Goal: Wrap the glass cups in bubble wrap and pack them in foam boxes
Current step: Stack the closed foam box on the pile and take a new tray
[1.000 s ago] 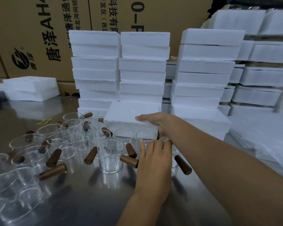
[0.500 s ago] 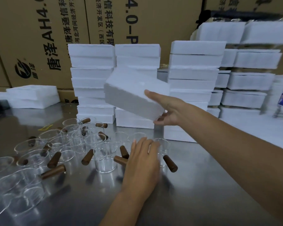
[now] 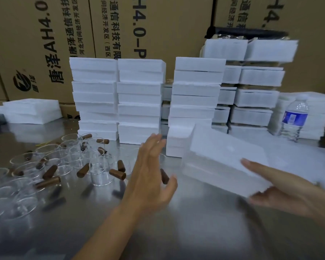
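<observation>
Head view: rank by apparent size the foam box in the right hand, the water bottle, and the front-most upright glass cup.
1. foam box: largest by far, and nearest the camera.
2. water bottle.
3. glass cup: looks only slightly smaller; the bottle stands farther back, so that order is unsure.

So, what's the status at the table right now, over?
Right hand grips tilted foam box. Left hand open, holding nothing. Glass cups unwrapped, crowded at left.
</observation>
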Demonstrator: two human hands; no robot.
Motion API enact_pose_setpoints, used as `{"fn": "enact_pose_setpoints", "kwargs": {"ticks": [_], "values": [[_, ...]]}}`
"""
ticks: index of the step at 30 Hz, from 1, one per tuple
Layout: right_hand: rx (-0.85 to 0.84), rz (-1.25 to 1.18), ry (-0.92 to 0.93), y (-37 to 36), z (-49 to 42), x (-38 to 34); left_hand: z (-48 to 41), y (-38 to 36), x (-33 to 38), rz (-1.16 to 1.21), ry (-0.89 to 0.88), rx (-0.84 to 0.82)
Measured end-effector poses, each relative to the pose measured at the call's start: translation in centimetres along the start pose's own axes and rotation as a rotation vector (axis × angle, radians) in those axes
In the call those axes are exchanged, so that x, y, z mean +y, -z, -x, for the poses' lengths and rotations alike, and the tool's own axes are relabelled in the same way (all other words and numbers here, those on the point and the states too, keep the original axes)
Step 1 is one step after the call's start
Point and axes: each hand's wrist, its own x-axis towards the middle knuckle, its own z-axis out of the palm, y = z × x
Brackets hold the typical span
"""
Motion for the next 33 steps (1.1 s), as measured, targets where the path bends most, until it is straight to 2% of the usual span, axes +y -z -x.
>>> {"fn": "enact_pose_setpoints", "kwargs": {"ticks": [3,8,10,14,20,23,26,28,33], "values": [[-0.006,0.104,-0.044,1.3,1.1,1.6,-0.1,-0.4,2.6,-0.074,-0.155,-0.042],[-0.011,0.263,-0.063,1.8,2.9,1.9,0.0,-1.6,6.4,-0.489,-0.319,-0.274],[-0.020,0.309,-0.072,1.8,3.6,1.9,0.1,-1.8,7.4,-0.539,-0.299,-0.359],[-0.048,0.367,-0.100,1.8,5.1,1.8,0.5,-1.9,8.4,-0.453,-0.201,-0.526],[-0.058,0.393,-0.121,1.7,6.7,2.3,1.0,-0.8,8.9,-0.395,-0.143,-0.512],[-0.017,0.369,-0.074,1.6,6.8,2.5,1.5,-0.4,8.9,-0.324,-0.129,-0.430],[0.053,0.279,-0.033,1.6,6.4,2.6,2.0,0.5,9.0,-0.188,-0.027,-0.220],[0.082,0.267,-0.019,1.7,5.9,2.9,2.2,1.4,9.0,-0.072,0.142,-0.071],[0.205,0.398,0.059,1.3,4.3,4.6,3.7,4.0,7.7,0.393,0.719,0.487]]}}
